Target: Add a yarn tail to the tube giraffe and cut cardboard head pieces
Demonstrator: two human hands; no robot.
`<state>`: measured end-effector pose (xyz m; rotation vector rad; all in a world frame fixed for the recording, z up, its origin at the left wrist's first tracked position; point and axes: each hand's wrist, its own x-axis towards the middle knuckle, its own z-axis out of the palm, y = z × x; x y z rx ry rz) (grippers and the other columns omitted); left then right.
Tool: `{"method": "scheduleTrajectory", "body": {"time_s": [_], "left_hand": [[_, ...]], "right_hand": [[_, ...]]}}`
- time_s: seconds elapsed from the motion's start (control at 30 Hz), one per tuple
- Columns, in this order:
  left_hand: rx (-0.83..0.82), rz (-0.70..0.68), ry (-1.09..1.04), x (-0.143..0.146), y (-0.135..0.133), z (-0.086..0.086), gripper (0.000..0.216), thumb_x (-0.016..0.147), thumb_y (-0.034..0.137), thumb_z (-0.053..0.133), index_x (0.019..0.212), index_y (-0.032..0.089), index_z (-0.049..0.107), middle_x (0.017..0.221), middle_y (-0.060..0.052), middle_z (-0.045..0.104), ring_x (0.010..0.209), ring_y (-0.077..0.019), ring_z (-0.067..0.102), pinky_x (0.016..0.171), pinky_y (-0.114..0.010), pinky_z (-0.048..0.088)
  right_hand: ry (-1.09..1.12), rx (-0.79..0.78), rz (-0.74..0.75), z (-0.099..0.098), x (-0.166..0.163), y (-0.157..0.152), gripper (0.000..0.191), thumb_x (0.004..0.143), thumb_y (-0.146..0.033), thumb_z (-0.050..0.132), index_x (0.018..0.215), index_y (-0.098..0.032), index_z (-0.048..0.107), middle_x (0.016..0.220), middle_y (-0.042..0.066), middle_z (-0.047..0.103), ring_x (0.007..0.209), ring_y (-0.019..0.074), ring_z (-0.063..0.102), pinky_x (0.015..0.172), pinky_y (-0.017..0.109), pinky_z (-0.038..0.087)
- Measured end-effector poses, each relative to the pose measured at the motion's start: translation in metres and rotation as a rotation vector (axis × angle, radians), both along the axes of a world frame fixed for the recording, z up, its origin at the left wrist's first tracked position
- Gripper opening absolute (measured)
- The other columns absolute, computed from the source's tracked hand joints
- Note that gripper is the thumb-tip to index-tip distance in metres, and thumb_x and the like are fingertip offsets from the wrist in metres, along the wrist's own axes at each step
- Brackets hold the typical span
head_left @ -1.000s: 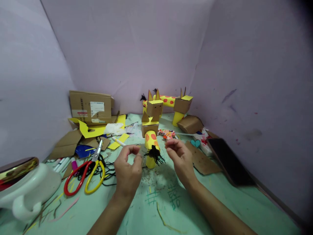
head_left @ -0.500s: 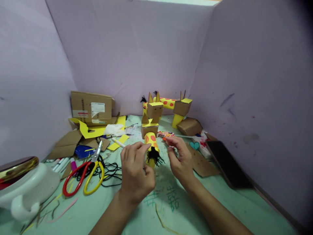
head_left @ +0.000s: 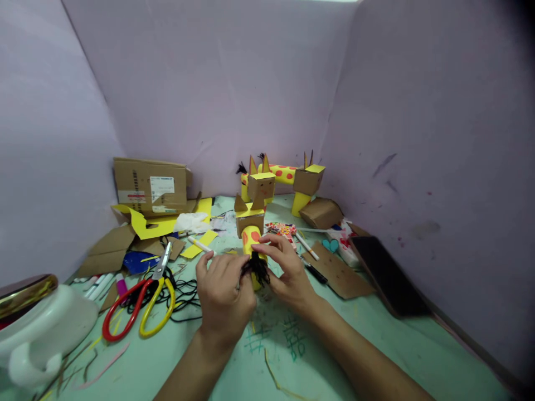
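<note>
In front of me stands a paper toy animal [head_left: 251,236]: a yellow roll body with orange spots, a cardboard head with pointed ears facing away, and a black yarn tail [head_left: 258,269] on the near end. My left hand [head_left: 228,289] is closed at the left of that end, its fingers curled against the toy; the fingertips are partly hidden. From the right, my right hand [head_left: 288,270] grips the same end, index and middle fingers on top of the body and thumb beside the tail. Just behind stand two similar toy animals, one with a cardboard head [head_left: 308,181] turned right.
Red-and-yellow scissors [head_left: 157,278] lie at left on tangled black yarn [head_left: 186,292]. A white mug [head_left: 50,328] stands at the front left. Cardboard pieces [head_left: 340,273], a black pen [head_left: 315,273] and a dark phone [head_left: 388,275] lie at right. A folded box [head_left: 152,186] is behind.
My right hand has moved left onto the toy's near end, beside the tail; the orange bit at its fingertips no longer shows. My left hand stays at the toy. The view has shifted slightly.
</note>
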<state>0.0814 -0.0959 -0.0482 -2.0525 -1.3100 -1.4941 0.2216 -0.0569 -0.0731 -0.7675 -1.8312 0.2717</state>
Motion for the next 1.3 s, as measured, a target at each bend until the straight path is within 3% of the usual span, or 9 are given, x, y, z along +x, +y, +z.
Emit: {"method": "scheduleTrajectory", "body": {"time_s": [0.13, 0.3, 0.4, 0.5, 0.63, 0.77, 0.93, 1.1, 1.3], "left_hand": [[0.038, -0.062, 0.057, -0.001, -0.006, 0.005, 0.013, 0.07, 0.003, 0.057, 0.076, 0.014, 0.061, 0.068, -0.006, 0.067, 0.064, -0.019, 0.059, 0.08, -0.045, 0.04], [-0.058, -0.365, 0.265, 0.001, -0.017, 0.008, 0.012, 0.069, 0.006, 0.054, 0.061, 0.013, 0.06, 0.055, -0.007, 0.057, 0.053, -0.0178, 0.049, 0.05, -0.031, 0.034], [-0.018, -0.517, 0.298, 0.0, -0.025, 0.011, 0.016, 0.069, 0.008, 0.053, 0.055, 0.015, 0.057, 0.048, -0.004, 0.052, 0.046, -0.0149, 0.043, 0.046, -0.03, 0.029], [0.027, -0.378, 0.065, -0.001, -0.029, 0.017, 0.016, 0.072, 0.007, 0.052, 0.058, 0.015, 0.054, 0.051, -0.002, 0.052, 0.049, -0.0126, 0.045, 0.05, -0.027, 0.033], [-0.365, -0.083, -0.37, 0.004, -0.02, 0.024, 0.03, 0.081, 0.026, 0.051, 0.053, 0.017, 0.051, 0.046, 0.004, 0.041, 0.044, -0.0091, 0.038, 0.044, -0.022, 0.029], [-0.714, -0.075, -0.532, 0.014, -0.009, 0.025, 0.036, 0.072, 0.044, 0.056, 0.05, 0.017, 0.054, 0.041, 0.006, 0.036, 0.042, -0.0083, 0.032, 0.04, -0.022, 0.024], [-0.93, -0.112, -0.776, 0.016, -0.003, 0.024, 0.022, 0.057, 0.035, 0.063, 0.05, 0.015, 0.058, 0.037, 0.007, 0.037, 0.037, -0.0059, 0.028, 0.037, -0.02, 0.019], [-1.047, -0.234, -0.971, 0.013, -0.004, 0.027, 0.011, 0.051, 0.022, 0.059, 0.055, 0.013, 0.063, 0.034, 0.006, 0.042, 0.034, -0.0047, 0.029, 0.037, -0.018, 0.018], [-1.09, -0.282, -0.911, 0.008, -0.008, 0.027, 0.014, 0.057, 0.027, 0.06, 0.054, 0.014, 0.061, 0.033, 0.007, 0.04, 0.035, -0.0042, 0.028, 0.038, -0.019, 0.017]], "right_hand": [[0.02, 0.006, -0.02, 0.0, -0.001, -0.001, 0.04, 0.078, -0.007, 0.052, 0.111, -0.027, 0.059, 0.112, 0.008, 0.051, 0.104, 0.0215, 0.051, 0.088, 0.039, 0.044], [0.024, -0.023, -0.016, 0.0, -0.001, -0.002, 0.052, 0.066, 0.0, 0.054, 0.112, -0.024, 0.059, 0.114, 0.009, 0.051, 0.104, 0.0224, 0.05, 0.088, 0.039, 0.043], [0.03, -0.039, -0.011, 0.001, -0.001, -0.003, 0.053, 0.064, 0.001, 0.052, 0.111, -0.022, 0.06, 0.114, 0.009, 0.051, 0.104, 0.0225, 0.05, 0.089, 0.039, 0.043], [0.036, -0.039, -0.006, 0.002, -0.001, -0.004, 0.053, 0.064, 0.001, 0.051, 0.111, -0.021, 0.06, 0.114, 0.01, 0.051, 0.105, 0.0228, 0.05, 0.09, 0.039, 0.042], [0.036, -0.024, 0.0, 0.006, 0.0, -0.009, 0.056, 0.06, -0.001, 0.051, 0.112, -0.02, 0.059, 0.113, 0.011, 0.052, 0.104, 0.024, 0.05, 0.09, 0.041, 0.042], [0.071, 0.007, -0.026, 0.009, 0.001, -0.015, 0.054, 0.059, -0.002, 0.05, 0.11, -0.019, 0.059, 0.11, 0.01, 0.053, 0.102, 0.0234, 0.051, 0.089, 0.041, 0.043], [0.192, 0.013, -0.098, 0.01, 0.006, -0.022, 0.04, 0.063, -0.001, 0.044, 0.092, -0.017, 0.066, 0.089, 0.007, 0.059, 0.085, 0.0191, 0.057, 0.075, 0.033, 0.047], [0.263, -0.335, -0.098, 0.018, 0.006, -0.029, 0.019, 0.071, -0.013, 0.048, 0.064, -0.016, 0.065, 0.053, 0.0, 0.057, 0.049, 0.012, 0.052, 0.048, 0.023, 0.04], [0.299, -0.767, 0.035, 0.026, 0.004, -0.031, 0.035, 0.079, -0.037, 0.052, 0.051, -0.016, 0.057, 0.041, -0.003, 0.047, 0.038, 0.0071, 0.037, 0.039, 0.021, 0.027]]}}
